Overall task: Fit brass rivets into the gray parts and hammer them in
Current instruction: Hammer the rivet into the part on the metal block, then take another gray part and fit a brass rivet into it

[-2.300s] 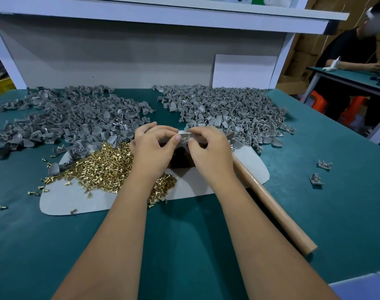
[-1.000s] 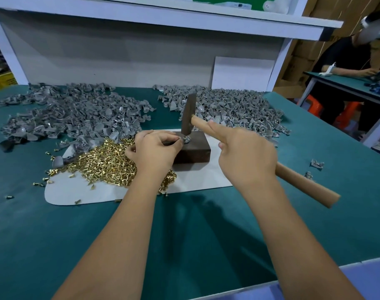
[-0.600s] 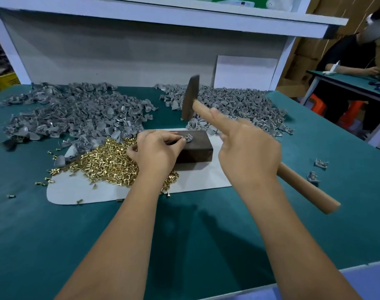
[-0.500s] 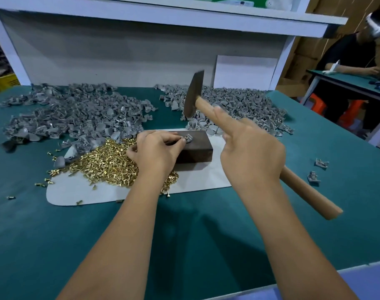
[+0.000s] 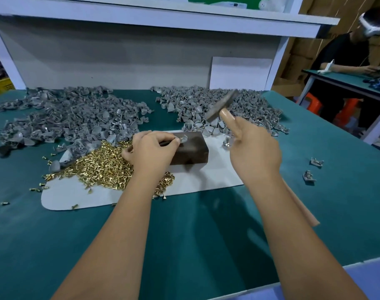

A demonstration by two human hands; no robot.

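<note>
On the dark block (image 5: 190, 148), gray part (image 5: 183, 138) pinched by left hand (image 5: 151, 151), right hand (image 5: 253, 149) gripping raised hammer (image 5: 222, 105)

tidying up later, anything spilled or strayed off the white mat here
Yes. A few brass rivets lie scattered on the green table left of the white mat, away from the main rivet pile. Two gray parts sit alone at the right.

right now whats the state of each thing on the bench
left hand: pinching the gray part on the block
gray part: lying on the block's top
dark block: flat on the white mat
right hand: gripping the hammer
hammer: raised, blurred
brass rivets: loose heap
</note>
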